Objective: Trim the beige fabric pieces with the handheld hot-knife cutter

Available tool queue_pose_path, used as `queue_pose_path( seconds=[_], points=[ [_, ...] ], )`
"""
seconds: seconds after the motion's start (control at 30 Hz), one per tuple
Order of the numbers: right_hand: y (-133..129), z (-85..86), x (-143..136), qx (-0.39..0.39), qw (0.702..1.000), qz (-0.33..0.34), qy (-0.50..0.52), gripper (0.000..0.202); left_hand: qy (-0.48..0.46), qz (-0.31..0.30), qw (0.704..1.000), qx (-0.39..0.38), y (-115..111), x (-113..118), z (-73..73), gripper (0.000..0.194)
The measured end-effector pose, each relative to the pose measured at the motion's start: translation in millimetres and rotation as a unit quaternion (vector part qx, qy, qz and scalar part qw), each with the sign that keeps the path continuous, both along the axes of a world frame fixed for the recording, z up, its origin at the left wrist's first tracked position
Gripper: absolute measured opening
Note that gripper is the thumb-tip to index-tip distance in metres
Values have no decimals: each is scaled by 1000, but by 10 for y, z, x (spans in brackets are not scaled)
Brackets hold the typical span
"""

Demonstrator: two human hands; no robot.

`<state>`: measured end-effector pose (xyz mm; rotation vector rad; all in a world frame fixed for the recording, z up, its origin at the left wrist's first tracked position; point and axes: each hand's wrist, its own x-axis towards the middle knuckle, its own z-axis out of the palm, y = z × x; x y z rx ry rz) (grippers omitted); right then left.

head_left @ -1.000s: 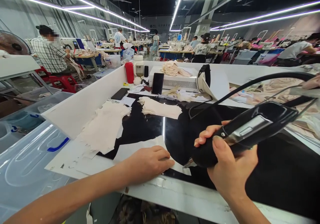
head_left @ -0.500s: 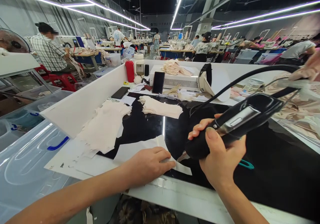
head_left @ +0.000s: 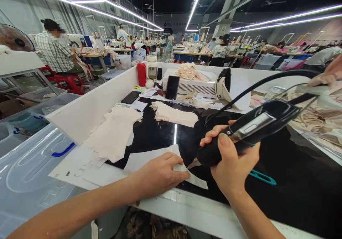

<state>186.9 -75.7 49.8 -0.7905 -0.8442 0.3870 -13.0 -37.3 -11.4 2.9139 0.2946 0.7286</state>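
My right hand (head_left: 232, 157) is wrapped around a black corded handheld tool (head_left: 248, 126), its thumb on top. The rounded front end points left and down, close to the black work surface (head_left: 157, 139). My left hand (head_left: 165, 171) rests at the near edge with thumb and fingers closed on a pale fabric piece (head_left: 181, 167); the fingers partly hide it. Beneath lies a white sheet (head_left: 145, 159) with a curved edge. A teal slotted piece (head_left: 263, 177) lies to the right of my right wrist, partly behind it.
Cut cream fabric pieces lie in a stack (head_left: 113, 132) at left and another stack (head_left: 175, 114) beyond. Two phones, a red container (head_left: 141, 74) and a white vented box (head_left: 197, 86) stand behind. Another hand (head_left: 327, 75) shows at the right edge near the cable (head_left: 267, 82).
The view has shifted slightly, so the background sits a little farther right. The tool has moved slightly left, and more of the teal piece shows. Both hands keep their hold.
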Motion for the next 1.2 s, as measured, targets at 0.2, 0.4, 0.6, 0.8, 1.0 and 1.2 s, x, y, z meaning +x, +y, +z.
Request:
queue_pose_path(
  seconds=[0.2,0.4,0.6,0.8,1.0,1.2],
  points=[
    [20,11,-25,-10,1000,2,-12,40,1,10,1000,-15,-4,-2,-20,27],
    [57,41,-44,-2,1000,-2,2,48,13,18,999,-23,3,-6,-59,27],
    [61,-32,-41,-44,999,-5,11,47,16,26,999,-7,0,50,-154,25],
    [82,12,24,-50,998,-17,44,56,55,42,998,4,34,121,-192,24],
    [-1,70,155,-109,992,-63,31,62,58,47,997,-6,80,156,-143,32],
    [-28,46,328,-140,986,-88,-29,46,68,55,996,-10,302,256,-29,14]
  ],
)
